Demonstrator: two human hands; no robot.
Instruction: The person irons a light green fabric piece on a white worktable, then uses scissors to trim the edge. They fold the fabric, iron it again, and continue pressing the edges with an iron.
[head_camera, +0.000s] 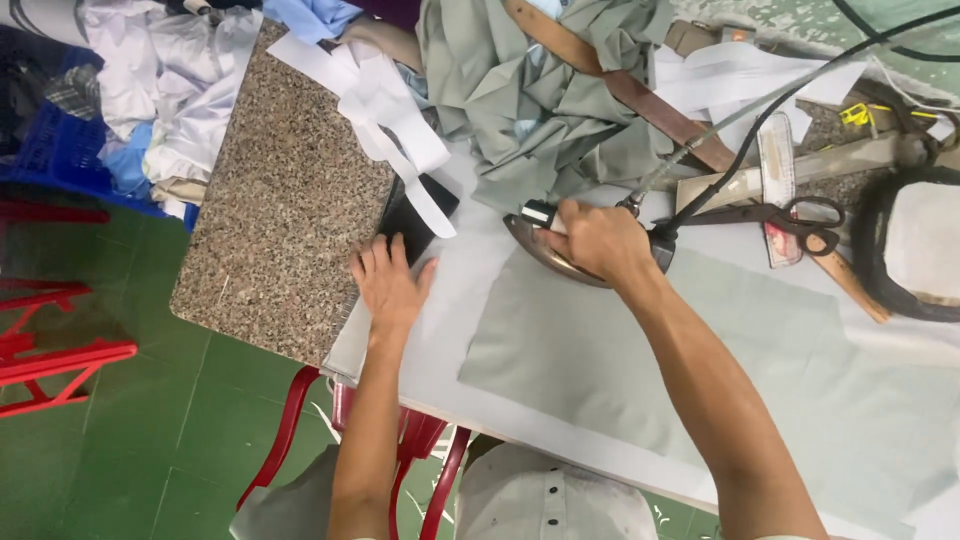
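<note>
Right hand (592, 240) wrapped round iron (560, 250) handle, pressing grey fabric (620, 350); left hand (388, 283) spread flat at table (280, 220) edge, steadying white cover (450, 310).

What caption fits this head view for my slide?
Right hand grips an iron at the edge of grey-green cloth; left hand lies flat on the white pad.
</note>
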